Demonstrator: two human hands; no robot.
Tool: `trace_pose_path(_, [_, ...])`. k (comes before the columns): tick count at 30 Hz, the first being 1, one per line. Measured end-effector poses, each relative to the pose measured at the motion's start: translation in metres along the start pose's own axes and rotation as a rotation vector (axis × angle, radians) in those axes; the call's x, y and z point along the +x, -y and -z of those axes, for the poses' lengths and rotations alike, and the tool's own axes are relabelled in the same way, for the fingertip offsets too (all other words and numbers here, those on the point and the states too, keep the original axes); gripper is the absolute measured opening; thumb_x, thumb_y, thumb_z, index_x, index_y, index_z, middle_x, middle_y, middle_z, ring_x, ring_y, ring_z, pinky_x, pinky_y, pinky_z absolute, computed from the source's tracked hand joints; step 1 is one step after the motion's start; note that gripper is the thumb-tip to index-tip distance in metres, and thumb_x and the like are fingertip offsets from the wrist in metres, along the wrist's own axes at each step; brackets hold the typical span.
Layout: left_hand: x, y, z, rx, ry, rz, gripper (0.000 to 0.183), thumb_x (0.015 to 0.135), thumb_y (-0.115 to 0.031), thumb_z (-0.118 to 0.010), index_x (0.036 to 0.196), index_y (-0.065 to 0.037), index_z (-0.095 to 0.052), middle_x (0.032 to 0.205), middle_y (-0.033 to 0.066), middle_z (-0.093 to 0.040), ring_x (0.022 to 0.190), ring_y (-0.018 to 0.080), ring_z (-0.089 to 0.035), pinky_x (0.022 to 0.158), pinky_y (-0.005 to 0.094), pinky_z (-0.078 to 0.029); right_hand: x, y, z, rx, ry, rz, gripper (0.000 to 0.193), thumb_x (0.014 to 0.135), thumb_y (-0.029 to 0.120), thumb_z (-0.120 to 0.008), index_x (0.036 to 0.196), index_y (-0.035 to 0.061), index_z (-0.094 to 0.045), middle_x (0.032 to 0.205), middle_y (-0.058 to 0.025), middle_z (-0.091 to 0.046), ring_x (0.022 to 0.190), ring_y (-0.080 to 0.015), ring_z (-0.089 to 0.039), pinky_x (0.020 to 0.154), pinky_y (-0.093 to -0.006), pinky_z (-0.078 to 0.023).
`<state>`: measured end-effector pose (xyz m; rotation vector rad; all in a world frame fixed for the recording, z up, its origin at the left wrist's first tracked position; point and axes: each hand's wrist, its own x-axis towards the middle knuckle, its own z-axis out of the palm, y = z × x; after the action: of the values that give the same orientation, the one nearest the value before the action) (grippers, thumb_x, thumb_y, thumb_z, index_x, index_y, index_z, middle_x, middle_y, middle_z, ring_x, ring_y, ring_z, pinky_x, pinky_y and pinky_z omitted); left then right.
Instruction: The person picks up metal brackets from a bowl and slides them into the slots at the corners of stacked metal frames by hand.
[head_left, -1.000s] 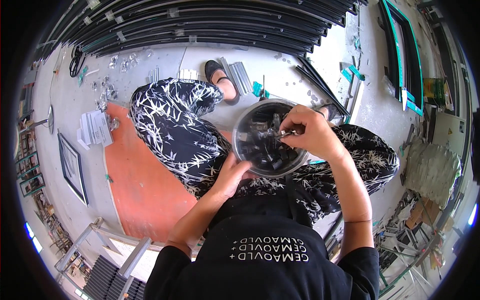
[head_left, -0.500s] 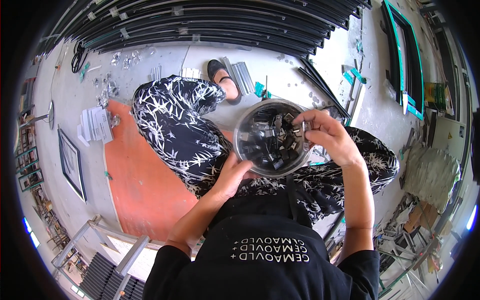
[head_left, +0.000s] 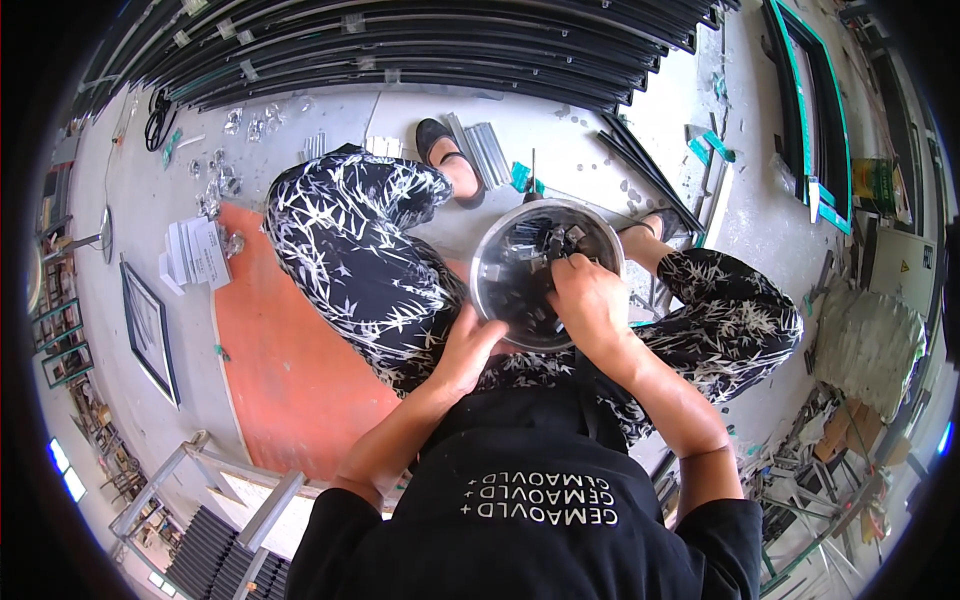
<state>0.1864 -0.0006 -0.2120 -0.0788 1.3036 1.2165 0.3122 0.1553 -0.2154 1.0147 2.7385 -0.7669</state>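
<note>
A round metal bowl (head_left: 478, 300) rests in my lap between my bent legs. Small dark pieces (head_left: 530, 245), some with shiny parts, lie inside it. My left hand (head_left: 468, 350) grips the near left of the bowl, its thumb along the rim and the other fingers out of sight below. Over the bowl's right side, my right hand (head_left: 592, 305) reaches in with its fingers curled down among the pieces. Its fingertips are hidden, so what they pinch cannot be made out.
Long black frames (head_left: 430, 60) are stacked ahead. Silver metal strips (head_left: 484, 150) lie by my left shoe (head_left: 440, 145). Dark bars (head_left: 650, 170) lie at the right, before a teal-edged frame (head_left: 800, 120). White papers (head_left: 195, 250) overlap the orange board (head_left: 290, 370).
My right hand has left the bowl's right rim and moved left and down into the bowl, among the small pieces. My left hand keeps its hold.
</note>
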Motion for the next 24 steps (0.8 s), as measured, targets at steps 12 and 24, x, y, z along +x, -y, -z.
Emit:
trace_pose_path(12, [0.005,-0.002,0.001,-0.009,0.026,0.016,0.055,0.091,0.001,-0.049,0.143,-0.006,-0.033,0.120,0.0102,-0.057,0.101,0.0217,-0.065,0.080,0.0413,-0.063,-0.001,0.005,0.059,0.134,-0.083,-0.143,0.021,0.077,0.019,-0.072,0.088,0.0038,-0.062,0.087,-0.0165,-0.066,0.078,-0.0367,-0.068,0.070,-0.0457,-0.055])
trace_pose_path(24, [0.002,-0.007,0.000,0.007,0.040,0.038,0.061,0.090,0.000,-0.049,0.147,-0.006,-0.026,0.130,0.0153,-0.056,0.108,0.0244,-0.066,0.082,0.0376,-0.062,-0.017,-0.029,0.086,1.887,0.365,0.105,0.033,0.078,0.012,-0.074,0.101,-0.0067,-0.060,0.105,-0.0273,-0.062,0.065,-0.0149,-0.060,0.042,-0.0220,-0.043])
